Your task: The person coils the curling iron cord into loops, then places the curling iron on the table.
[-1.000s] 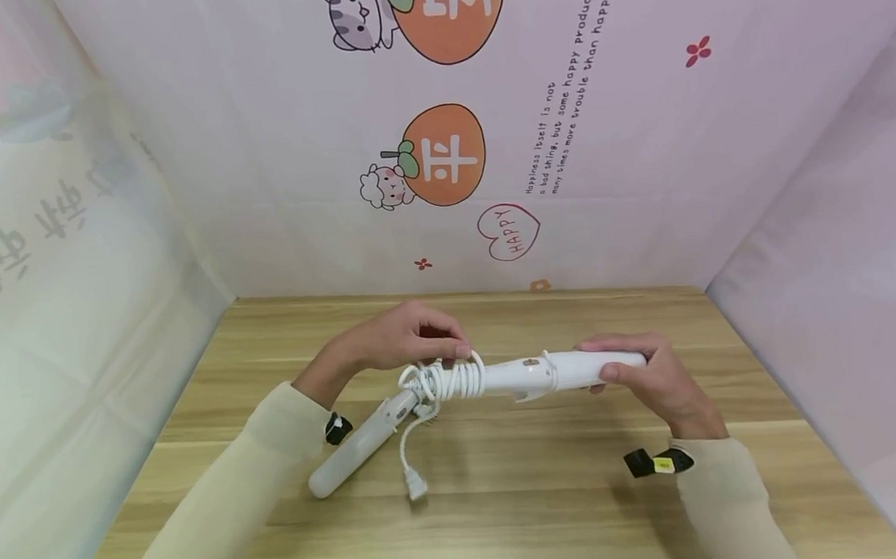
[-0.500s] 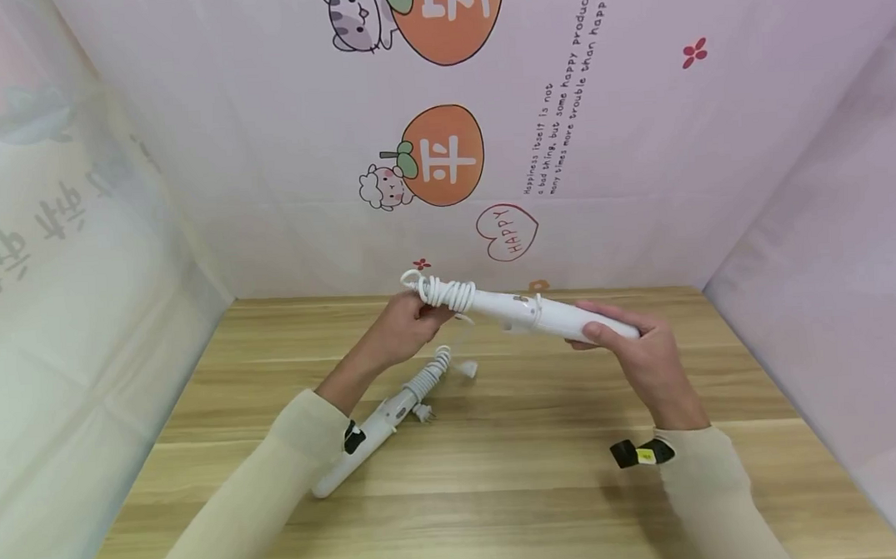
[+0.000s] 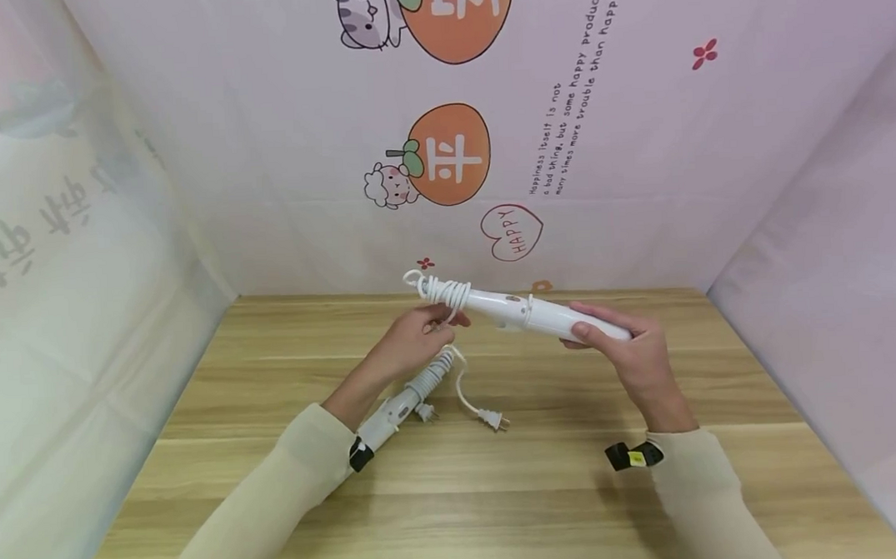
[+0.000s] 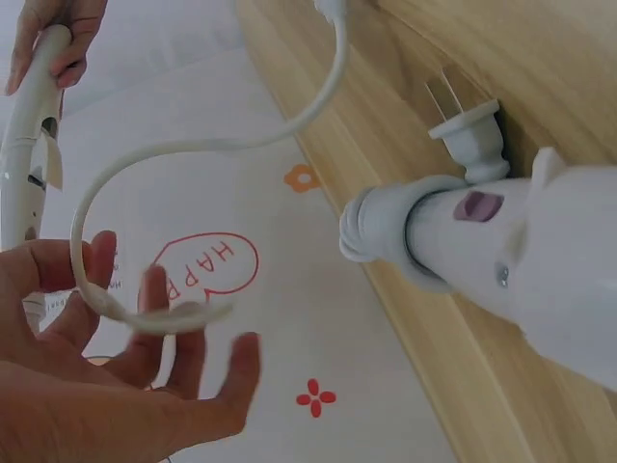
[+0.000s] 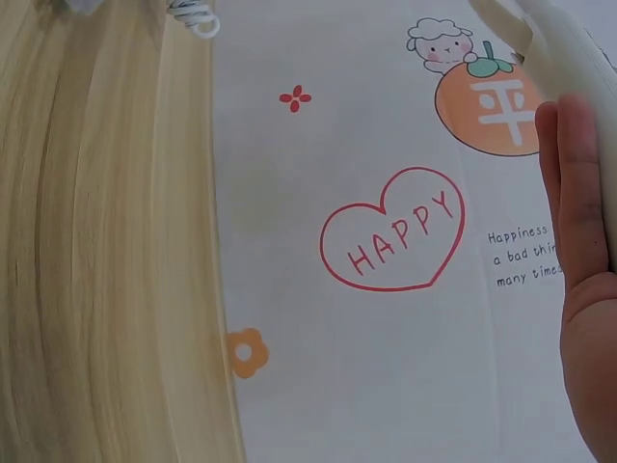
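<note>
My right hand [image 3: 635, 350] grips the thick end of a white hair iron [image 3: 547, 317], raised above the table and tilted up toward the left. Its white power cord [image 3: 448, 292] is wound in several coils round the thin end. Just below these coils is my left hand [image 3: 413, 339], its bent fingers round the loose cord, which curves across them in the left wrist view. The cord's end hangs down to a two-pin plug [image 3: 492, 418]. Beneath my left forearm lies a second white hair iron [image 3: 386, 420], partly hidden, with its own cord coiled and its plug [image 4: 472, 140] beside it.
The wooden table [image 3: 577, 491] meets a printed white cloth backdrop [image 3: 611, 239] at its far edge. More cloth hangs along the left and right sides. Black straps with small cameras [image 3: 632, 455] sit on both wrists.
The hair iron has been lifted off the second one, its thin end rising away from me. My left hand has shifted from the top of the coils to below them, and the plug has swung right.
</note>
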{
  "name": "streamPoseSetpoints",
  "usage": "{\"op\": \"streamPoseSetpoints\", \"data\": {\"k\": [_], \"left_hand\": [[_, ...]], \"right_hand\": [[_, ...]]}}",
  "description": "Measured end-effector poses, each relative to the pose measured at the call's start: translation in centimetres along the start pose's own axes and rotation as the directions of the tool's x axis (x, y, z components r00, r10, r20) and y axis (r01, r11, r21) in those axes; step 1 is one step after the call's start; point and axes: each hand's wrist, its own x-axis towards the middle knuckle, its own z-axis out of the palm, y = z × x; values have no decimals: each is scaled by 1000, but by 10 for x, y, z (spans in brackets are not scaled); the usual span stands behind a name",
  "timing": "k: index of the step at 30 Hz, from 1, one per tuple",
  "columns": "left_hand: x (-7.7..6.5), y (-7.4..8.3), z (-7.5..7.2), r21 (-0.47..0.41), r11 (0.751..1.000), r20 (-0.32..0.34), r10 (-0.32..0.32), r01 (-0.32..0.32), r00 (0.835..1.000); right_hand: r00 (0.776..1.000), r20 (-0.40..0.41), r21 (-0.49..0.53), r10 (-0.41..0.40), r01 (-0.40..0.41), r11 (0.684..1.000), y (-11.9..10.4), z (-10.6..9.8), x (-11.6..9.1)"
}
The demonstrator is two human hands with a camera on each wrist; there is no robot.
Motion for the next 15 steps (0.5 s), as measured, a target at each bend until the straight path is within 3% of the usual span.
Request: {"op": "streamPoseSetpoints", "data": {"k": [9,12,15], "left_hand": [[0,-3,5,-22,1000,33,-9,10,999],[0,-4,7,43,999,-6,33,-33,999],[0,-5,7,174,980,-71,114,-101,991]], "right_hand": [[998,-21,-23,-53,53,998,1,4,3],[998,-40,-24,-55,54,998,2,3,4],[997,-55,-20,-57,56,998,2,1,4]]}}
